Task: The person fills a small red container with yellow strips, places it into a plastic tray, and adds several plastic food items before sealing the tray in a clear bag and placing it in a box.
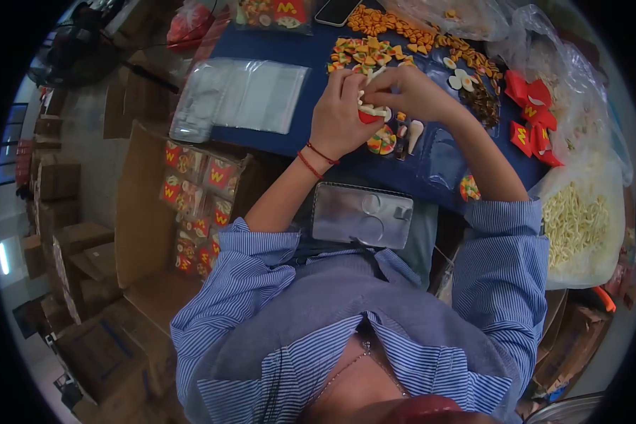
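My left hand [338, 113], with red cord bracelets on the wrist, is closed around a small red toy fries box [368, 118] with pale fries poking out of its top. Bent over that opening, my right hand [418, 93] has its fingers pinched on pale toy fries [374, 73]. The fingers partly cover the box. Just below them on the blue table lie a round toy pizza [381, 141] and a toy ice-cream cone [415, 132]. Toy pizza slices [367, 52] are heaped just beyond my hands.
Red fries boxes [531, 113] lie at right, above a plastic bag of pale fries [579, 222]. Clear plastic bags [258, 95] are stacked at left. A clear molded tray [364, 215] sits at the table's near edge. A carton [145, 205] holds packed sets. Toy fried eggs [462, 79] lie beyond.
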A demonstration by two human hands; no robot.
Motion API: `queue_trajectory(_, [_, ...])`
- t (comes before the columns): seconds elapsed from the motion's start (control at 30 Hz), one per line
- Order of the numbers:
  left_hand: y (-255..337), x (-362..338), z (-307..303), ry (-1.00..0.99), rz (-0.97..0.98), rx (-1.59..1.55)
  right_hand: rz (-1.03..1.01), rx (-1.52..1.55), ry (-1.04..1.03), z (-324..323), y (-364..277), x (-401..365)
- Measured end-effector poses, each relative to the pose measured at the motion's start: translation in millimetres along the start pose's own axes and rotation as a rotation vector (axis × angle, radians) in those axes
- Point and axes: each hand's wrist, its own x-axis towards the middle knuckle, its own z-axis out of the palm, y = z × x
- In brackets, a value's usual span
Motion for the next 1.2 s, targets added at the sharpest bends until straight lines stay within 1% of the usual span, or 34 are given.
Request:
queue_trajectory(0.03, [-5, -2, -4, -0.013, -0.039, 0.032, 0.131, 0.201, 0.036, 0, -7, 2])
queue_trajectory(0.07, [-10, -5, -8, -0.026, -0.08, 0.064, 0.098, 0.142, 0.111, 2, -14, 3])
queue_trajectory(0.1, [-14, -7, -12, -0.021, -0.092, 0.069, 0.095, 0.146, 0.099, 8, -17, 3])
queue_trajectory(0.17, [-18, -8, -18, -0.054, -0.134, 0.11, -0.228, -0.147, 0.182, 24, -18, -1])
queue_trajectory(0.2, [-20, -10, -16, -0.058, -0.138, 0.108, -0.239, -0.226, 0.211, 31, -14, 0])
queue_trajectory(0.23, [-21, -12, -13, -0.014, -0.132, 0.089, -0.233, -0.224, 0.21, 35, -10, 4])
queue_trajectory(0.27, [-23, -14, -9, 0.031, -0.125, 0.071, -0.142, -0.222, 0.192, 37, -4, 8])
queue_trajectory(0.3, [-24, -16, -6, 0.028, -0.126, 0.069, -0.052, -0.219, 0.173, 41, 0, 12])
queue_trajectory(0.33, [-25, -18, -3, 0.031, -0.154, 0.064, -0.049, -0.217, 0.174, 45, 2, 16])
queue_trajectory(0.4, [-27, -22, 5, 0.03, -0.182, 0.057, 0.035, -0.134, 0.174, 53, 5, 20])
queue_trajectory(0.43, [-26, -24, 8, -0.056, -0.247, 0.167, 0.041, -0.131, 0.175, 54, 12, 20])
queue_trajectory(0.47, [-25, -26, 10, -0.143, -0.31, 0.277, 0.072, -0.053, 0.148, 52, 21, 18])
queue_trajectory(0.5, [-26, -28, 10, -0.147, -0.308, 0.274, 0.102, 0.024, 0.123, 49, 29, 14])
queue_trajectory(0.53, [-25, -29, 8, -0.109, -0.263, 0.359, 0.106, 0.023, 0.125, 41, 33, 5])
queue_trajectory(0.57, [-25, -30, 6, -0.073, -0.22, 0.441, 0.123, 0.024, 0.245, 31, 36, -8])
queue_trajectory(0.6, [-32, -32, 3, -0.08, -0.221, 0.436, 0.142, 0.026, 0.363, 21, 36, -24])
queue_trajectory(0.67, [-52, -35, -6, -0.044, -0.14, 0.197, 0.301, -0.002, 0.359, 0, 22, -59])
queue_trajectory(0.7, [-52, -37, -8, -0.09, -0.157, 0.134, 0.304, 0.001, 0.36, -1, 23, -77])
queue_trajectory(0.73, [-51, -39, -7, -0.093, -0.155, 0.134, 0.343, 0.017, 0.38, 0, 25, -95])
queue_trajectory(0.8, [-47, -43, 0, -0.232, -0.049, 0.286, 0.386, 0.035, 0.403, 4, 25, -111])
queue_trajectory(0.83, [-46, -47, 7, -0.237, -0.045, 0.284, 0.357, 0.048, 0.384, 8, 22, -113])
queue_trajectory(0.9, [-44, -53, 20, -0.307, -0.167, 0.644, 0.327, 0.065, 0.372, 14, 17, -109])
queue_trajectory(0.93, [-43, -55, 23, -0.309, -0.16, 0.65, 0.249, -0.02, 0.331, 17, 18, -98])
queue_trajectory(0.97, [-41, -55, 25, -0.284, -0.193, 0.673, 0.169, -0.105, 0.291, 21, 19, -84])
queue_trajectory(1.0, [-40, -55, 25, -0.258, -0.228, 0.696, 0.122, -0.113, 0.292, 27, 21, -67])
queue_trajectory(1.03, [-37, -53, 23, -0.26, -0.224, 0.704, 0.076, -0.119, 0.29, 35, 25, -49])
queue_trajectory(1.07, [-33, -50, 18, -0.235, -0.158, 0.559, 0.072, -0.112, 0.295, 45, 33, -31])
queue_trajectory(1.1, [-32, -49, 15, -0.209, -0.094, 0.412, 0.023, -0.159, 0.308, 55, 44, -13])
queue_trajectory(1.13, [-33, -49, 14, -0.21, -0.092, 0.418, -0.025, -0.208, 0.319, 62, 53, 0])
queue_trajectory(1.17, [-34, -51, 14, -0.247, -0.073, 0.433, -0.028, -0.204, 0.32, 64, 61, 9])
queue_trajectory(1.2, [-37, -52, 14, -0.281, -0.057, 0.446, -0.092, -0.325, 0.199, 66, 69, 17])
